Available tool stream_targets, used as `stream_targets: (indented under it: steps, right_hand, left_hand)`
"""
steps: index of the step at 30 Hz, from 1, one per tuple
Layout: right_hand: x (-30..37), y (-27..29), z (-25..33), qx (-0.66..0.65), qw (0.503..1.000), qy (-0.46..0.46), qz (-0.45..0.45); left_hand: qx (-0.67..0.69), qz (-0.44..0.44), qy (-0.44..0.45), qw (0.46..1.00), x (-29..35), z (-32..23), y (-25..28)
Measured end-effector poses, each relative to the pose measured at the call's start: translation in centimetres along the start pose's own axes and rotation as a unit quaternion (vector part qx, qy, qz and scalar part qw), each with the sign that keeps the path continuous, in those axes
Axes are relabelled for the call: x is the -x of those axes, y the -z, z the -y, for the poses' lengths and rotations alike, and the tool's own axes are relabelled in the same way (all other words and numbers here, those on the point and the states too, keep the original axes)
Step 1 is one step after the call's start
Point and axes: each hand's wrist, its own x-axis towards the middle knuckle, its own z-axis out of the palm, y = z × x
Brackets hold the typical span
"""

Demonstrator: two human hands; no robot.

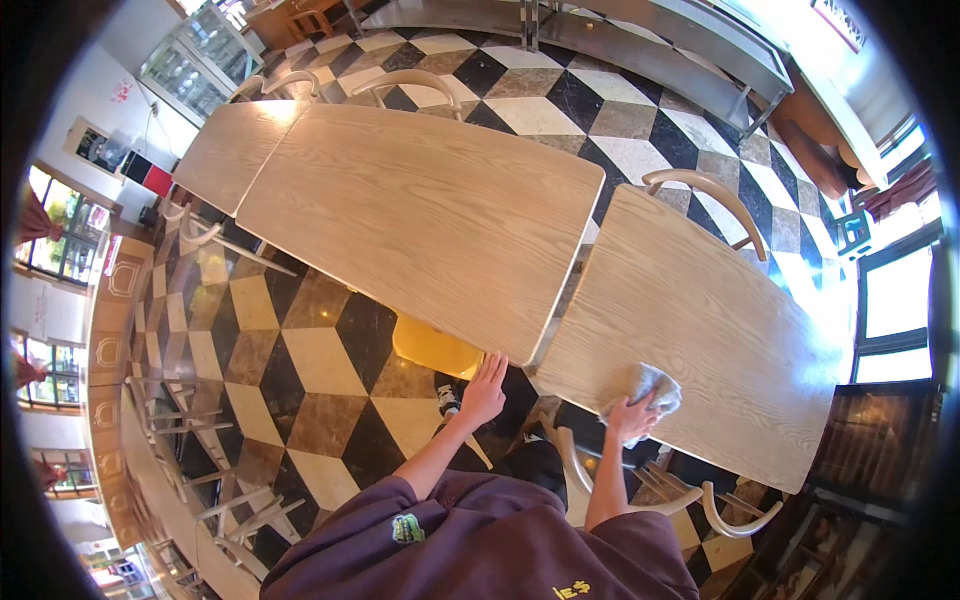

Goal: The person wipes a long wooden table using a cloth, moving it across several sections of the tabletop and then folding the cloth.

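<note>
My right hand is closed on a light grey cloth, pressed to the near edge of the right-hand wooden table. Part of the cloth is bunched beyond my fingers. My left hand rests with its fingers stretched out at the near right corner of the middle wooden table, touching its edge. Just left of that hand, a yellow seat or panel shows partly under the tabletop.
A narrow gap parts the two tables. Curved-back wooden chairs stand along the far side and by my right arm. A third table adjoins at the far left. Behind runs a metal counter; a glass-door cabinet stands far left.
</note>
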Motion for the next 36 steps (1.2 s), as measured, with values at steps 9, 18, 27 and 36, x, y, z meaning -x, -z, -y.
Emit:
stream_targets:
  steps: [9,18,27,36]
  right_hand:
    - [14.4,-2.1,23.0,-0.042,0.997,0.049,0.053]
    - [24.9,-4.6,40.3,-0.063,0.924,0.372,0.059]
    - [21.5,-1.6,35.6,-0.077,0.829,0.544,0.101]
    - [9.8,0.4,18.6,-0.047,0.930,0.360,0.054]
  left_hand:
    - [-0.027,0.032,-0.021,0.999,-3.1,14.5,7.7]
    - [-0.054,0.020,0.002,0.998,-4.0,22.9,11.5]
    - [-0.077,0.048,0.039,0.995,-4.3,23.1,12.0]
    - [-0.087,0.090,0.057,0.990,-4.8,24.7,11.6]
